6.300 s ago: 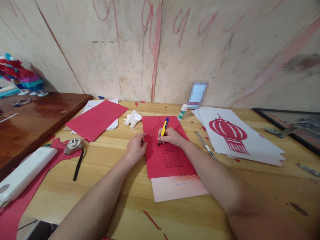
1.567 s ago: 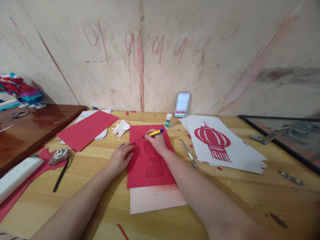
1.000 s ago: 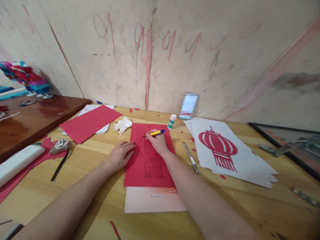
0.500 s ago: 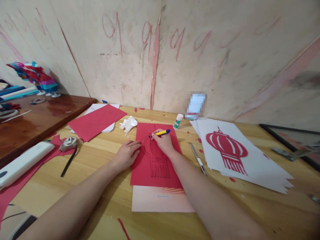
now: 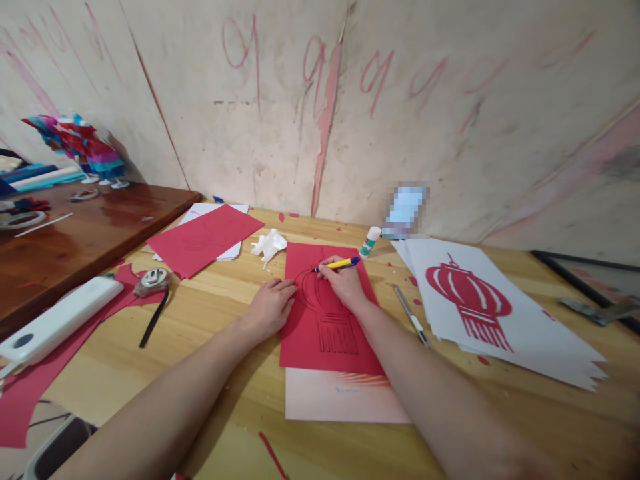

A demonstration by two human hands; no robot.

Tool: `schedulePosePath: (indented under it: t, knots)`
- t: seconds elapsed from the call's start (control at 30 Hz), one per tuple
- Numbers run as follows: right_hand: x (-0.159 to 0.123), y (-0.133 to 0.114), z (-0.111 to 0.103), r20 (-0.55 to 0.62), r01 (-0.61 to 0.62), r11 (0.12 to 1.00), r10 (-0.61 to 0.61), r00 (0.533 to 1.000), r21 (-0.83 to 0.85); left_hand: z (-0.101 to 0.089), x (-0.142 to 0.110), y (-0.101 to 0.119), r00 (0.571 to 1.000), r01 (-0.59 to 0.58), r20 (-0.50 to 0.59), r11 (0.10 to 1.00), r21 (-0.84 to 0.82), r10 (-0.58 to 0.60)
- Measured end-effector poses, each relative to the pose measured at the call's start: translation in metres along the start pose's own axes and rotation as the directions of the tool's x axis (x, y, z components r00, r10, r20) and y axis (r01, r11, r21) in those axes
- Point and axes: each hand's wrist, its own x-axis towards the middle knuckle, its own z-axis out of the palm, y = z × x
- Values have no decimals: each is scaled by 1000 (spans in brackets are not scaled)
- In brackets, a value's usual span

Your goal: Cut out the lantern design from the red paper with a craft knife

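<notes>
A sheet of red paper [image 5: 305, 340] lies in front of me, with a lantern outline and fringe drawn on it in dark lines. My right hand [image 5: 343, 283] is closed around a yellow pen with a blue end [image 5: 340, 264]; its tip touches the upper part of the drawn lantern. At the paper's left edge rests my left hand [image 5: 273, 303], fingers laid flat and partly on the sheet. Under the red paper a pale booklet [image 5: 320, 403] sticks out toward me. My right hand and wrist hide part of the drawing.
To the right are a utility knife [image 5: 411, 315] and white sheets bearing a red lantern cutout [image 5: 470, 293]. A glue stick [image 5: 370, 242], a blurred phone [image 5: 405, 210] and crumpled tissue [image 5: 270, 247] stand behind. At left are a tape measure [image 5: 151, 282], white device [image 5: 63, 317] and more red paper [image 5: 205, 240].
The whole view has shifted, so things appear a little further right. My right hand stays at the upper part of the lantern outline with the pen, and my left hand keeps its place.
</notes>
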Motion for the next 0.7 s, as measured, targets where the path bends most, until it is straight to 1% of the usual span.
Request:
schedulePosePath:
  t: [0.17, 0.37, 0.5, 0.6, 0.7]
  knots:
    - [-1, -2, -1, 22, 14, 999, -13, 1000, -47, 4, 0, -2, 1000, -8, -15, 1000, -7, 8]
    - [-2, -6, -2, 31, -1, 998, 3, 1000, -56, 5, 0, -3, 1000, -6, 1, 1000, -19, 6]
    - [-1, -4, -2, 35, 9, 998, -6, 999, -64, 6, 0, -4, 1000, 0, -10, 1000, -14, 0]
    - [0, -1, -1, 35, -1, 1000, 2, 999, -26, 6, 0, -4, 1000, 0, -3, 1000, -9, 0]
    - [1, 1, -1, -13, -12, 999, 13, 1000, 45, 5, 0, -3, 1000, 0, 3, 1000, -7, 0]
